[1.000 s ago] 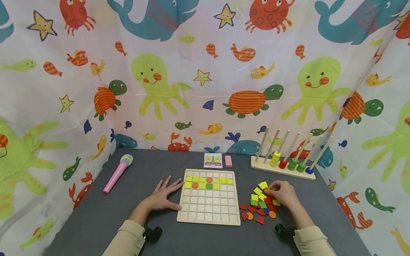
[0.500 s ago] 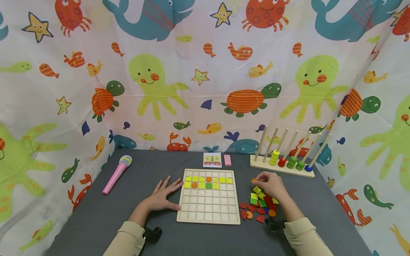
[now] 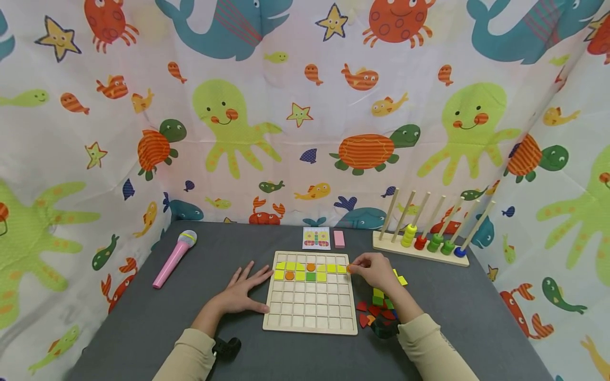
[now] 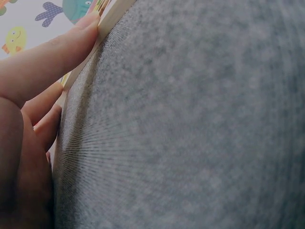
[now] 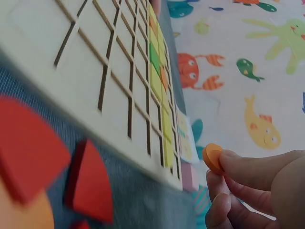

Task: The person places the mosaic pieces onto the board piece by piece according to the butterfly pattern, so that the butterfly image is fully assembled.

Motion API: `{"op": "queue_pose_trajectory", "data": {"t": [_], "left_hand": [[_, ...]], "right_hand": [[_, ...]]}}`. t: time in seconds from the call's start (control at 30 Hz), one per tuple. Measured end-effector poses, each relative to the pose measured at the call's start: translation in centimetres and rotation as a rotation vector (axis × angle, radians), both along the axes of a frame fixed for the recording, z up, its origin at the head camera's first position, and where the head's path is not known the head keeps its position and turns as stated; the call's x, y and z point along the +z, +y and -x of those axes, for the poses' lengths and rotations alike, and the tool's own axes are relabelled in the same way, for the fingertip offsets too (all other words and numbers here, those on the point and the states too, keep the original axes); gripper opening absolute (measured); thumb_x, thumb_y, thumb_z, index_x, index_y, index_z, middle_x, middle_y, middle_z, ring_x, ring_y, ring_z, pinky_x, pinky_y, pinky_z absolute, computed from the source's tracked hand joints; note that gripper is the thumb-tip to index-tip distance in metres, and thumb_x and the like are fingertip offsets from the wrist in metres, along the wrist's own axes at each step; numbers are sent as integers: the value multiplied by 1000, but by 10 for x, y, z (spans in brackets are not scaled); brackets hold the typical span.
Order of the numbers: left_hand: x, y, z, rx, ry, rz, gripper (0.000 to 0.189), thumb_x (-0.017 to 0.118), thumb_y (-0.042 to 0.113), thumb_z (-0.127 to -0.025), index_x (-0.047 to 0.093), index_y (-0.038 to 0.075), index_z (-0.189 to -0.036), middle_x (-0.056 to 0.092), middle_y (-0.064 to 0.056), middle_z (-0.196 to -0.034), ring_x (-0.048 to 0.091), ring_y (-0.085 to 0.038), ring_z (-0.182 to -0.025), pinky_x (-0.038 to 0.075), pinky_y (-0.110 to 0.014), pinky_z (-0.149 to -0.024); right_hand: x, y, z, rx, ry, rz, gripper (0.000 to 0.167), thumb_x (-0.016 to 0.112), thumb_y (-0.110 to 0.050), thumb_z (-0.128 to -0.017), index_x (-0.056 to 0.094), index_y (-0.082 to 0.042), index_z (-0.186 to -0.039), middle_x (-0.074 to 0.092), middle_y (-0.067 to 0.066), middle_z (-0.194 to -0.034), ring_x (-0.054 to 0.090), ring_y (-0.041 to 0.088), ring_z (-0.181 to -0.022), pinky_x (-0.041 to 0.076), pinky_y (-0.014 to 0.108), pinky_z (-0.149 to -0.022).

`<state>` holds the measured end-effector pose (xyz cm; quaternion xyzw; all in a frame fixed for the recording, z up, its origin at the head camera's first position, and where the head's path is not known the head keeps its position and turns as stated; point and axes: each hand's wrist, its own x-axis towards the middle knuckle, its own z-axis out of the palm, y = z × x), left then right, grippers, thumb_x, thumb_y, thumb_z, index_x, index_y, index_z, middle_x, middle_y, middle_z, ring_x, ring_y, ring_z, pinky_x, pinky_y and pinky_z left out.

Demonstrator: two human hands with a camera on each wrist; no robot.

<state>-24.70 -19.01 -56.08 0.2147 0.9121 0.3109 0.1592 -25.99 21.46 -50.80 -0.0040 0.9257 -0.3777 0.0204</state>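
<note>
My right hand (image 3: 376,270) pinches an orange disc (image 5: 213,158) between thumb and fingertips, at the right edge of the wooden grid board (image 3: 305,309). Yellow tiles (image 3: 300,275), two orange discs and a green tile (image 3: 311,277) fill cells in the board's upper rows. Spread out flat on the table, my left hand (image 3: 238,295) touches the board's left edge with its thumb and fingertips; the left wrist view shows the thumb (image 4: 71,52) against the rim. Loose red quarter pieces (image 5: 90,183) and green and yellow tiles lie right of the board, partly hidden under my right forearm.
Behind the board are a pattern card (image 3: 316,238) and a pink block (image 3: 339,239). A peg rack (image 3: 419,248) with coloured rings stands at the back right. On the left lies a pink toy microphone (image 3: 175,258). A printed curtain (image 3: 286,148) hangs behind the grey table.
My right hand has picked the orange disc from the loose pile and carried it left to the board's right edge. The left hand stays in place.
</note>
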Motion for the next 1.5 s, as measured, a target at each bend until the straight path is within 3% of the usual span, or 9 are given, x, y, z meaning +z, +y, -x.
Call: {"op": "queue_pose_trajectory", "data": {"t": [0.3, 0.77, 1.07, 1.37, 1.5], "left_hand": [[-1, 0, 1, 3, 5, -3, 104, 80, 63, -73, 30, 33, -160, 17, 4, -170, -12, -35, -157, -12, -63, -120], [1, -1, -4, -7, 26, -68, 104, 81, 61, -74, 33, 28, -160, 20, -6, -169, -9, -41, -155, -12, -66, -119], [1, -1, -1, -1, -3, -2, 104, 78, 66, -74, 30, 31, -160, 18, 3, -170, -13, -36, -156, -12, -64, -120], [0, -1, 0, -12, 9, 0, 105, 78, 65, -74, 30, 28, -160, 18, -2, -170, -11, -39, -156, -11, -65, -119], [0, -1, -1, -12, 11, -9, 105, 78, 65, -74, 30, 28, -160, 18, -2, -170, -11, -39, -156, -11, -65, -119]], "right_hand": [[-11, -29, 7, 58, -40, 40, 13, 78, -27, -89, 77, -14, -87, 68, 0, -79, 55, 19, -73, 45, 29, -60], [-25, -48, 12, 81, -36, -37, 10, 80, -25, -87, 76, -16, -84, 66, -1, -76, 55, 19, -72, 45, 29, -59], [-18, -52, 6, 100, -18, -98, 10, 80, -22, -87, 75, -14, -84, 64, -2, -76, 55, 17, -74, 44, 30, -62], [-14, -40, 3, 69, -22, -30, 14, 79, -21, -88, 75, -11, -96, 64, 2, -81, 54, 19, -72, 46, 28, -56], [-7, -27, -1, 45, -4, -24, 14, 79, -19, -89, 75, -9, -98, 66, 2, -82, 58, 18, -75, 50, 29, -59]]}}
